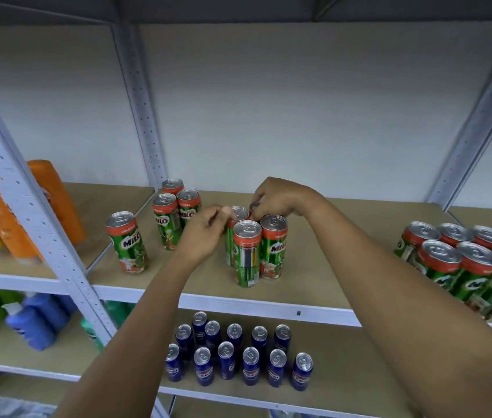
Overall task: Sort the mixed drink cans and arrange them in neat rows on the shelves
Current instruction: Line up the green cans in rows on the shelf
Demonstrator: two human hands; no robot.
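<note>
On the upper shelf (pixel 299 276) Milo cans (pixel 255 245) cluster before me, more Milo rows (pixel 467 263) right; slim cans (pixel 238 351) fill the shelf below.

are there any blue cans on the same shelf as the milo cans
No, the blue cans all stand on the shelf below, while the upper shelf holds only Milo cans.

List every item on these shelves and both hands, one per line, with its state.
Left hand: fingers curled beside the centre cluster, grip unclear.
Right hand: grips a can top at the cluster's back.
Centre Milo cluster: upright, packed together.
Single Milo can: upright, apart.
Three Milo cans: upright, grouped.
Right Milo group: upright, in rows.
Blue cans: upright, two rows, lower shelf.
Orange bottles: upright.
</note>
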